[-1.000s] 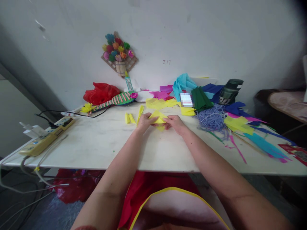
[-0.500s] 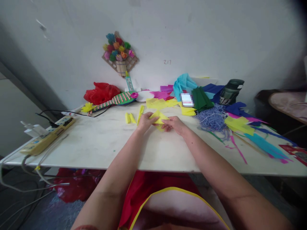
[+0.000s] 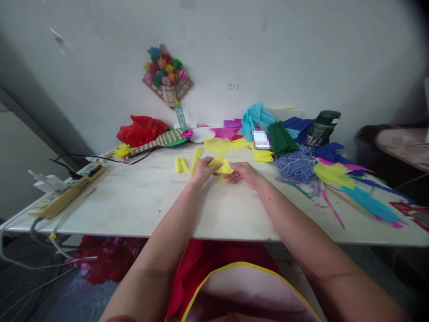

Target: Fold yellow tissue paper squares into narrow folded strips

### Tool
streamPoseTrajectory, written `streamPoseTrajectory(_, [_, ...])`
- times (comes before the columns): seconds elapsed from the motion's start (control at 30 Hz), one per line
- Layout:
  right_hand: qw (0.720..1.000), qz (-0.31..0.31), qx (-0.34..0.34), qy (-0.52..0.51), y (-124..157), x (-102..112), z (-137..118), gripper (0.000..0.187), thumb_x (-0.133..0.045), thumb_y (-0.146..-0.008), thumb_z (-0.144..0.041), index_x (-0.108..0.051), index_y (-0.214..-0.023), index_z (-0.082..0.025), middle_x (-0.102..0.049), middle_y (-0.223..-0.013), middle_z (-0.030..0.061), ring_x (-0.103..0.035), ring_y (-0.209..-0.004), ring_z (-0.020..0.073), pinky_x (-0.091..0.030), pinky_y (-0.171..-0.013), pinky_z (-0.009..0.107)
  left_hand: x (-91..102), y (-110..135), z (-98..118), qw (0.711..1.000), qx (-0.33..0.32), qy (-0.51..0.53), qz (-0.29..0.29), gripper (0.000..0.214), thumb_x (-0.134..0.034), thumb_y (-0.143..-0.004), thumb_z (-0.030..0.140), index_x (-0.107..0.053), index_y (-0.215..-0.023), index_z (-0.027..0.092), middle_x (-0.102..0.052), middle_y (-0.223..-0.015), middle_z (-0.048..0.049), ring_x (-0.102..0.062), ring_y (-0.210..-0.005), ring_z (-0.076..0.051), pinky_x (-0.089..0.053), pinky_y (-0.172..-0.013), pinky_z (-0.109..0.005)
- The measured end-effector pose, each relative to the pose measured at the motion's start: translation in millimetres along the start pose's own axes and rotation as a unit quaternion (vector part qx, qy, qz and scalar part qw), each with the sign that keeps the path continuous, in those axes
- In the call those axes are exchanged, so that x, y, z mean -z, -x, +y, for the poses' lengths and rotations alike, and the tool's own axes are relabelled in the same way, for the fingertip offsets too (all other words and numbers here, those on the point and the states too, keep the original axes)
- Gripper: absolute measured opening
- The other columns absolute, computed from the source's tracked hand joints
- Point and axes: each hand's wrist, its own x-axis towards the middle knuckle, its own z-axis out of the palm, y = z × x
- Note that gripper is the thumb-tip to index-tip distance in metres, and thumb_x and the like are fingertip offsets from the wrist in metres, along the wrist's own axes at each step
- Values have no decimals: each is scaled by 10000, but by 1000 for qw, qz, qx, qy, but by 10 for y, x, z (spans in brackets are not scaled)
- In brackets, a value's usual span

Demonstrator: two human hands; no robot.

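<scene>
Between my hands, a little above the white table [image 3: 134,197], is a sheet of yellow crepe paper [image 3: 222,164]. My left hand [image 3: 203,171] pinches its left side, thumb on top. At its right edge my right hand [image 3: 246,173] grips with thumb and fingers, and the fingers partly curl underneath. A bit of yellow shows below the sheet, between the hands. Just left of my left hand lie several small folded yellow paper pieces [image 3: 182,165]. Flat yellow sheets [image 3: 217,144] lie behind my hands.
At right are a tangle of purple yarn [image 3: 296,164], dark green paper [image 3: 282,138], blue paper strips [image 3: 372,203] and a dark bottle [image 3: 323,129]. A decorated paper instrument [image 3: 161,142], red plastic bag [image 3: 142,129], glue bottle [image 3: 180,115] and power strip [image 3: 67,190] are at left.
The yellow sheet's right part has shifted slightly, its corner now turned down near my right fingers. My right hand's fingers have moved a little; the left hand stays about where it was.
</scene>
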Motion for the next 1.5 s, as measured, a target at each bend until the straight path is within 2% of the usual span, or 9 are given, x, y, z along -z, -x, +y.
streamPoseTrajectory(0.17, [999,45,12,10,-21,4,18,326,-663,-665,-429,-575,-672,-115,-661,-586,84,-588,-425,129,-448,-409,209,5,-5,-8,1000,8,-1,-17,357,-726,-549,382,-550,-717,121,-604,-609,8,-573,-473,-123,-474,-466,-255])
streamPoseTrajectory(0.43, [998,60,23,18,-43,-18,37,297,-691,-639,-394,-566,-635,-124,-642,-541,51,-565,-391,110,-443,-401,200,24,-16,-28,999,5,-21,-31,359,-716,-563,402,-544,-729,134,-596,-569,11,-553,-451,-112,-447,-447,-234])
streamPoseTrajectory(0.67, [1000,14,23,14,-10,-3,3,318,-697,-623,-407,-610,-745,-127,-663,-631,54,-606,-477,130,-462,-424,201,15,-8,-37,998,-7,-42,-39,305,-703,-581,378,-550,-713,149,-572,-511,29,-526,-430,-103,-425,-442,-220])
streamPoseTrajectory(0.8, [999,3,4,48,-10,-8,20,295,-733,-572,-374,-609,-698,-138,-654,-595,27,-579,-445,118,-463,-407,206,-4,15,-27,995,-10,-79,-65,291,-697,-589,376,-568,-726,154,-576,-517,26,-533,-436,-104,-423,-443,-211])
streamPoseTrajectory(0.9, [998,20,7,67,-17,-23,29,265,-733,-567,-363,-593,-628,-146,-634,-536,9,-544,-405,105,-462,-401,212,-14,38,-4,995,0,-64,-83,330,-678,-603,431,-568,-751,157,-607,-570,8,-564,-461,-123,-446,-456,-228])
streamPoseTrajectory(1.07, [997,56,20,58,-26,-26,17,250,-731,-568,-349,-583,-616,-153,-607,-507,-5,-528,-395,100,-454,-387,212,20,50,17,996,52,-1,-75,478,-483,-701,608,-567,-740,139,-625,-578,-41,-595,-485,-149,-472,-471,-251])
streamPoseTrajectory(1.23, [995,77,48,39,-26,-17,14,258,-717,-590,-354,-578,-643,-144,-606,-520,1,-515,-393,89,-454,-399,212,66,22,-24,991,104,12,-87,401,-661,-602,504,-577,-643,114,-617,-547,-58,-576,-454,-128,-450,-449,-221])
streamPoseTrajectory(1.33, [995,74,57,33,-32,-16,25,263,-708,-598,-368,-579,-653,-146,-611,-525,1,-527,-406,94,-453,-411,211,72,12,-45,991,87,7,-104,349,-688,-598,443,-584,-603,110,-608,-528,-48,-564,-448,-114,-445,-453,-211])
streamPoseTrajectory(1.5, [995,74,69,25,-36,-15,28,262,-707,-597,-368,-591,-671,-144,-609,-524,-3,-548,-438,106,-462,-436,217,81,14,-51,991,56,34,-116,332,-677,-617,435,-573,-666,123,-619,-561,-31,-570,-450,-117,-453,-457,-220])
